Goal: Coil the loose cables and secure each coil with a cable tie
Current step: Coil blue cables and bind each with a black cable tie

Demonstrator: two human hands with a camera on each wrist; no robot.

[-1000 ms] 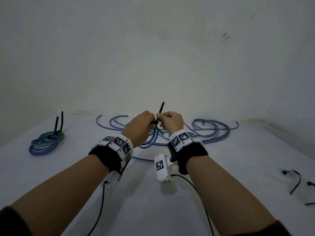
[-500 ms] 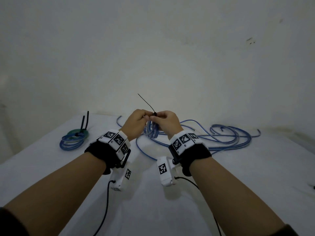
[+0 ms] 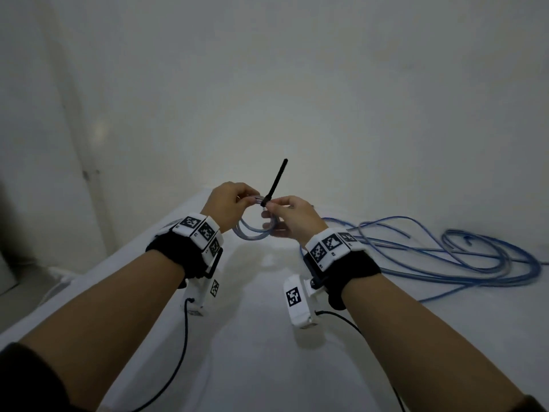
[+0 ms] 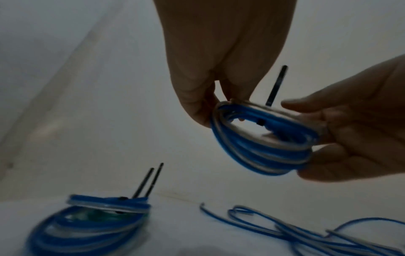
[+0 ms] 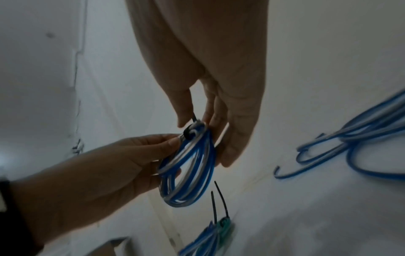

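Observation:
Both hands hold a small blue cable coil (image 3: 255,233) up above the white table (image 3: 267,367). A black cable tie (image 3: 276,182) is wrapped round the coil's top, its tail sticking up. My left hand (image 3: 237,200) grips the coil's left side from above (image 4: 263,147). My right hand (image 3: 273,209) has its fingers under and through the coil, and its thumb and forefinger pinch it at the tie's head (image 5: 188,133). Loose blue cables (image 3: 445,254) lie tangled on the table to the right.
Tied blue and green coils (image 4: 92,221) with two black tie tails upright sit on the table below and left of the hands, also seen as tied coils (image 5: 210,237). A white wall (image 3: 297,84) backs the table; its left edge (image 3: 98,272) drops off.
The hands with the coil have shifted left, away from the loose cables. The tie's tail swung from leaning left to standing up and leaning right. The tied coils left the head view.

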